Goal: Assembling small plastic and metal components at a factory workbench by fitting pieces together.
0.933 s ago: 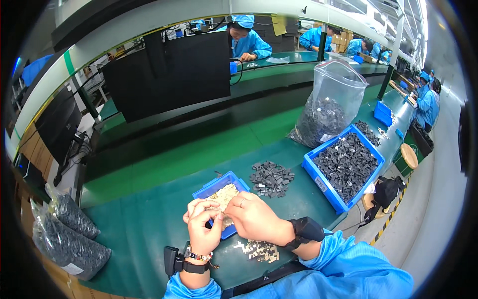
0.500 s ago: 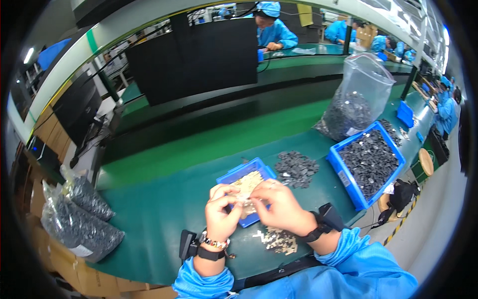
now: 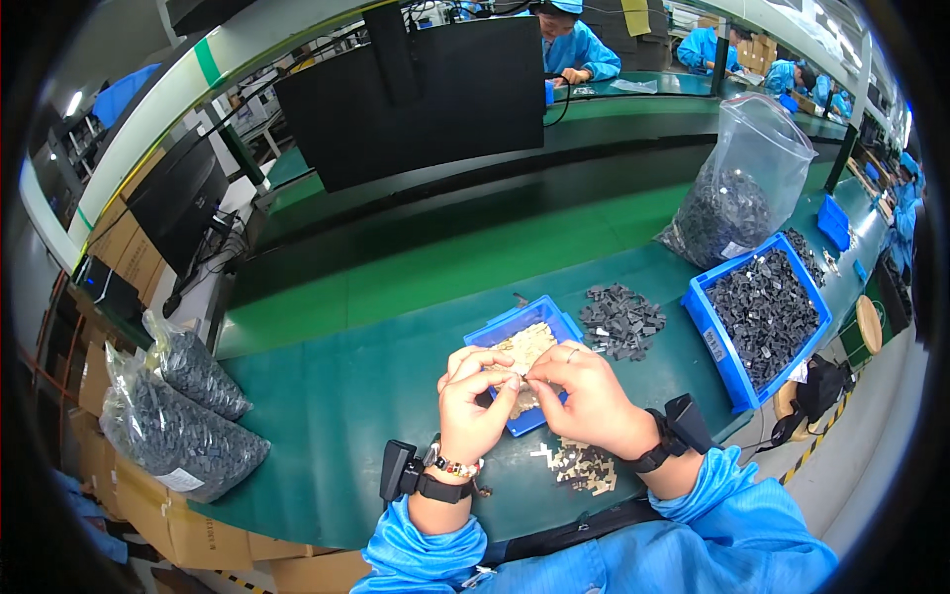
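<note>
Both the left hand (image 3: 473, 408) and the right hand (image 3: 586, 398) are pinching one small tan part (image 3: 522, 381) between curled fingertips. They are hovering over a small blue tray (image 3: 547, 315) holding more tan pieces.

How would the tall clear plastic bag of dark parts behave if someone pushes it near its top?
The clear plastic bag would probably crumple, not slide: its upper half looks thin, wrinkled and unfilled. The dark parts fill only its lower part, so it is likely bottom-heavy and hard to tip. It stands beside the large blue bin, which may stop it on that side.

Part pinched between fingers (image 3: 500, 374) too small to identify.
</note>
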Motion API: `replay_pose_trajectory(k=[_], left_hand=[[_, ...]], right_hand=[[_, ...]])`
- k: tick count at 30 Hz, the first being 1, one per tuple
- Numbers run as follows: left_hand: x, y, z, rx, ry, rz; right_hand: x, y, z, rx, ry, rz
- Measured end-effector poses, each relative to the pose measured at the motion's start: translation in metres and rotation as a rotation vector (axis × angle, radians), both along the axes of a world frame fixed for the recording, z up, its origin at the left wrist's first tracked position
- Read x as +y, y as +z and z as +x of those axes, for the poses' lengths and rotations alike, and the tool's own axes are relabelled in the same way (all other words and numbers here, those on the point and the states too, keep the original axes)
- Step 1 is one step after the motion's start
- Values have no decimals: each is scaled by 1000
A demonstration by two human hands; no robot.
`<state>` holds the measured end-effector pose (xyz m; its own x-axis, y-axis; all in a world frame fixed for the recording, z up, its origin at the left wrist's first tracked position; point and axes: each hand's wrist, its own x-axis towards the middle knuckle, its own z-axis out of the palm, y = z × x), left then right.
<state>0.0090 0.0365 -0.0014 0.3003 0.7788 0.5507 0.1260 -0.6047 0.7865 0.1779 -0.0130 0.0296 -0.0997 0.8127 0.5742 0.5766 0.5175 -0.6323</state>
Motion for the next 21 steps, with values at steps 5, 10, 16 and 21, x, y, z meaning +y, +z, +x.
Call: replay_pose_trajectory(k=[5,10,16,21], left_hand=[[1,3,1,8,-20,23],[1,1,0,-13,-8,-6],[4,-6,-1,-35,78,65],[-3,1,0,123,173,91]], right_hand=[[1,1,1,-39,-16,-3],[3,3,0,-30,11,24],[1,6,4,-9,-18,-7],[2,2,8,35,-39,-34]])
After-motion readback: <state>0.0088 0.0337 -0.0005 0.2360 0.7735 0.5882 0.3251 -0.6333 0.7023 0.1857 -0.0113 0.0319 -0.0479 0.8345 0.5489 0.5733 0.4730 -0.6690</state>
